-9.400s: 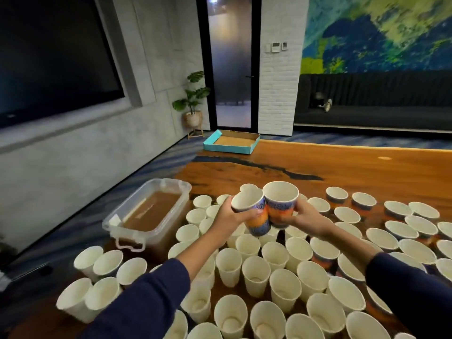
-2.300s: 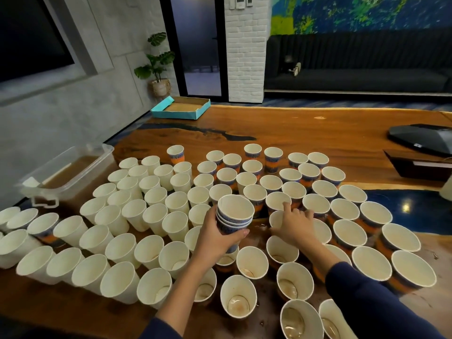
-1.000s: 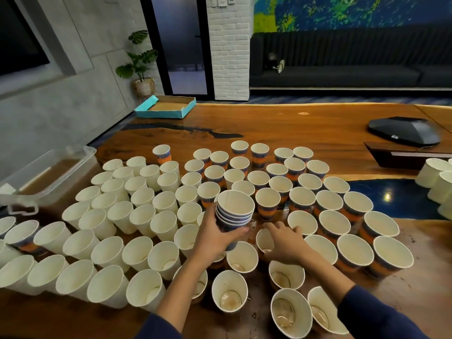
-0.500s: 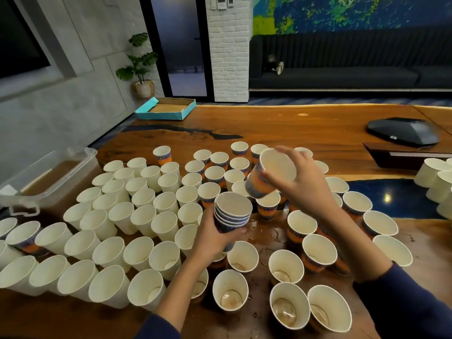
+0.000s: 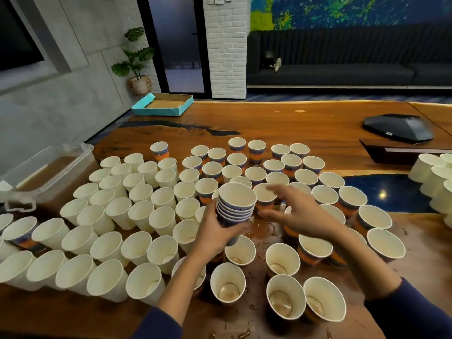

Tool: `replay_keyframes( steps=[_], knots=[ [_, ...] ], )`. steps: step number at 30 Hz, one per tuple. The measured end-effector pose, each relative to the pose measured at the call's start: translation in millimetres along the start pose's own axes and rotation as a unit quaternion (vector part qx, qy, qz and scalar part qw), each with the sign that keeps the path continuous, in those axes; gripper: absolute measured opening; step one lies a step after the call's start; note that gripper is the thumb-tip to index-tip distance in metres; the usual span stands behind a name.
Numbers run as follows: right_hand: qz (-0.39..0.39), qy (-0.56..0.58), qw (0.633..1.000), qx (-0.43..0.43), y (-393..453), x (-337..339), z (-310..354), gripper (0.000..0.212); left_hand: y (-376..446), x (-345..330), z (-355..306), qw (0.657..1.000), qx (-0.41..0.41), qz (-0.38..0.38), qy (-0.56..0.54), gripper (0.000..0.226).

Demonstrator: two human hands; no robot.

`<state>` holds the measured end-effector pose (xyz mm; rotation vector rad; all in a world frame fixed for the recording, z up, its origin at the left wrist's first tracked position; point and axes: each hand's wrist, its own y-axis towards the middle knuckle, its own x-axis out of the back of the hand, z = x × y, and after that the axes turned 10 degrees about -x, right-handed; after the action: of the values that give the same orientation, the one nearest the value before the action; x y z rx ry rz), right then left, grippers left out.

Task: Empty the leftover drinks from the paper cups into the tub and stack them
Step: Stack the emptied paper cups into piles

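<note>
The left hand [image 5: 215, 231] is curled around a stack of cups [image 5: 236, 206] and holds it up in the middle, above the desk [image 5: 305, 123]. The right hand [image 5: 300, 214] is just beside the stack at 3 o'clock, with its fingers spread wide and nothing in it. Lots of paper cups [image 5: 137, 216] stand all around on the desk. The tub [image 5: 46, 172] with brown drink in it sits far off at 9 o'clock.
</note>
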<state>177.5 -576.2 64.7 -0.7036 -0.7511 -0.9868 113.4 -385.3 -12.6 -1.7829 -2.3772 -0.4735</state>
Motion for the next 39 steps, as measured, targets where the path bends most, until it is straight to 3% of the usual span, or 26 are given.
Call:
replay_keyframes(
  steps=[6, 14, 17, 20, 23, 25, 28, 33, 37, 39],
  knots=[
    [0.077, -0.241, 0.966, -0.06, -9.5, -65.7, -37.2, 0.079, -2.6, -1.1, 0.6, 1.0, 0.0, 0.007, 0.006, 0.08],
    [0.068, -0.227, 0.968, -0.08, -11.4, -87.6, -47.8, 0.071, -6.5, -3.8, -3.4, 1.0, 0.002, 0.014, 0.016, 0.083],
    [0.006, -0.187, 0.98, -0.068, -6.8, -62.1, -36.5, 0.065, -8.5, -2.4, -4.8, 1.0, 0.001, 0.013, 0.023, 0.079],
    [-0.118, -0.092, 0.987, -0.052, -4.0, -21.9, -14.7, 0.066, -9.6, -1.6, -6.1, 1.0, 0.003, 0.008, 0.025, 0.079],
    [-0.236, 0.038, 0.971, 0.001, -7.2, 12.5, 8.1, 0.065, -8.6, -2.3, -3.7, 1.0, 0.0, 0.011, 0.018, 0.075],
    [-0.272, 0.099, 0.956, 0.046, -12.1, 28.0, 21.0, 0.069, -8.3, -3.6, -3.4, 1.0, 0.002, 0.017, 0.013, 0.075],
    [-0.24, 0.151, 0.955, 0.088, -21.7, 39.9, 38.1, 0.081, -8.0, -6.0, -2.5, 1.0, -0.009, 0.02, 0.013, 0.075],
    [-0.061, 0.028, 0.993, 0.101, -26.6, 36.1, 47.2, 0.092, -8.9, -9.8, -2.7, 0.999, -0.024, 0.028, 0.007, 0.076],
    [-0.099, 0.102, 0.987, 0.069, -27.4, 31.8, 34.5, 0.086, -11.6, -9.2, -7.0, 1.0, -0.026, 0.016, 0.006, 0.076],
    [-0.095, 0.065, 0.992, 0.053, -29.0, 24.8, 20.0, 0.084, -12.3, -7.2, -4.9, 1.0, -0.021, 0.014, 0.003, 0.077]
  ],
)
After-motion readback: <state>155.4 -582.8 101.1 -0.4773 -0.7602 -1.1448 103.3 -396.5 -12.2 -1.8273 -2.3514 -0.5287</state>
